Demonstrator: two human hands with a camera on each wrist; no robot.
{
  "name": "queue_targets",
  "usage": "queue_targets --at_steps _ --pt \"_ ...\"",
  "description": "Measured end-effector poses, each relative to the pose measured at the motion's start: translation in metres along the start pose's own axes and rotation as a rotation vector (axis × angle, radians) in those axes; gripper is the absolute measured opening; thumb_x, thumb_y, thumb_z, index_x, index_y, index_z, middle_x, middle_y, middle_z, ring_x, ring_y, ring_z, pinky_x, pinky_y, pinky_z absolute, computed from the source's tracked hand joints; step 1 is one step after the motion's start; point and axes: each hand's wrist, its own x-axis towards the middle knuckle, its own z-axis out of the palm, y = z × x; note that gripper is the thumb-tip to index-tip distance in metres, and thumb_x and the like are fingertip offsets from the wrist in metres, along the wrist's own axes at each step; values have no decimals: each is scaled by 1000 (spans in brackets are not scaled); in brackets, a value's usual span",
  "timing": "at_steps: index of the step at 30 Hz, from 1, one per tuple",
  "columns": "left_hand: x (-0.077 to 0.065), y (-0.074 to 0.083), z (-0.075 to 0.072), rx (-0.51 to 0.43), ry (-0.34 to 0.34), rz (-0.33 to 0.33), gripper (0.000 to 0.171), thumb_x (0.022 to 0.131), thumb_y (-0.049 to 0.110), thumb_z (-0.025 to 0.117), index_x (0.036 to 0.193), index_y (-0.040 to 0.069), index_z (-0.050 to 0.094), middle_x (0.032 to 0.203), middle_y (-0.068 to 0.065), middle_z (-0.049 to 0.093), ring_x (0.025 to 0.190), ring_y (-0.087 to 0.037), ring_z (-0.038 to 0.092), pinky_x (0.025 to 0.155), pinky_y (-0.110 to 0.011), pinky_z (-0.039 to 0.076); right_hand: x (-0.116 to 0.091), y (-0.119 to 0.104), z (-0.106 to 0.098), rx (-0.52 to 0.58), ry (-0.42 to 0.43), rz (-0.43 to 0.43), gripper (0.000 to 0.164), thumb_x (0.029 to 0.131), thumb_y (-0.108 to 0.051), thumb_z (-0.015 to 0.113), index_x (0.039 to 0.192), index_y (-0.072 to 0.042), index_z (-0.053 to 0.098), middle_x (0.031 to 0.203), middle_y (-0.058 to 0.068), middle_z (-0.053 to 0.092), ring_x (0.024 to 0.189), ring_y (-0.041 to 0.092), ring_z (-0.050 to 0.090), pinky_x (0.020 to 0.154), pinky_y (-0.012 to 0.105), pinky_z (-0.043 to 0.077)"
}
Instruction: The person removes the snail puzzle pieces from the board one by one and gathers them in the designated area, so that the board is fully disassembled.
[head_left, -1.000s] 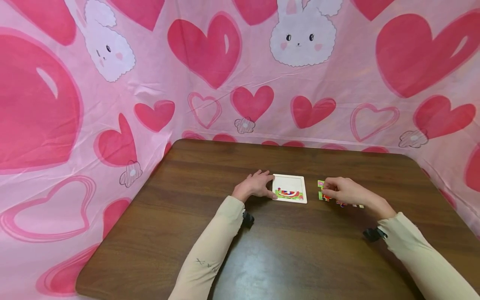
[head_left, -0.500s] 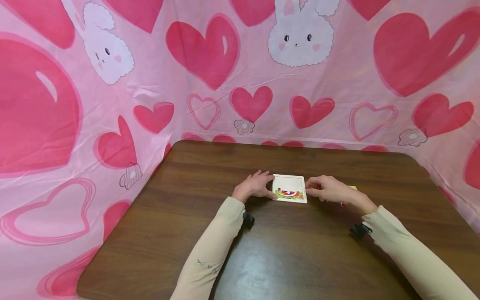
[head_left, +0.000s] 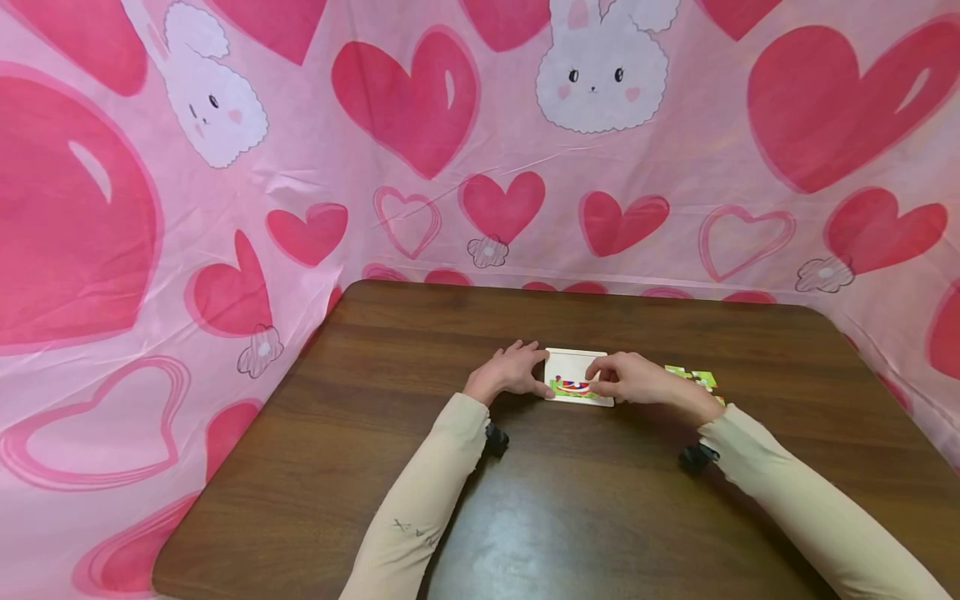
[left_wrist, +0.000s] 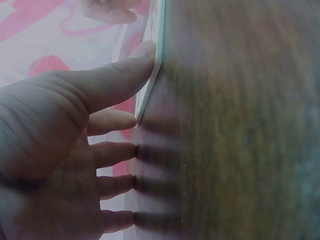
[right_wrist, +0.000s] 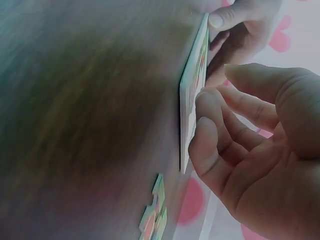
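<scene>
Overall, the white tray (head_left: 567, 363) lies on the brown table (head_left: 570, 500), colored puzzle section (head_left: 572, 388) along its near side. Left hand (head_left: 513, 369): at the tray's left edge — fingers spread, thumb touching. Right hand (head_left: 633, 380): over its right part — fingers bent, any pinched piece indiscernible. Loose pieces (head_left: 702, 379): right of the tray.

The table (head_left: 540, 517) has a smooth wood-grain top with a soft gloss; the backdrop (head_left: 525, 150) is creased cloth, the sleeves (head_left: 420, 492) matt cloth. The puzzle tray (head_left: 567, 363) looks smooth.
</scene>
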Motion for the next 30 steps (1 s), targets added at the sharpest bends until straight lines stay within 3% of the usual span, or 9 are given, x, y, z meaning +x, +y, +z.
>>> queue_targets --at_steps 10,20,30 --pt "1 1 0 27 11 2 80 84 52 72 152 23 39 164 -4 26 153 -31 16 122 -54 16 20 -12 7 -159 21 -62 21 88 -22 71 104 -9 69 74 -3 61 64 9 50 57 23 41" --pt "1 1 0 56 17 3 80 84 52 71 151 23 39 163 -4 27 153 -30 18 121 -54 19 32 -18 16 -210 43 -91 20 85 -21 74 98 -7 68 69 -4 60 62 8 49 58 23 40" --pt "-1 1 -1 27 11 8 79 85 50 71 152 22 39 163 -5 26 153 -30 17 122 -55 17 39 -23 16 -230 4 -71 20 84 -19 75 97 -6 67 78 1 64 68 11 54 63 25 45"
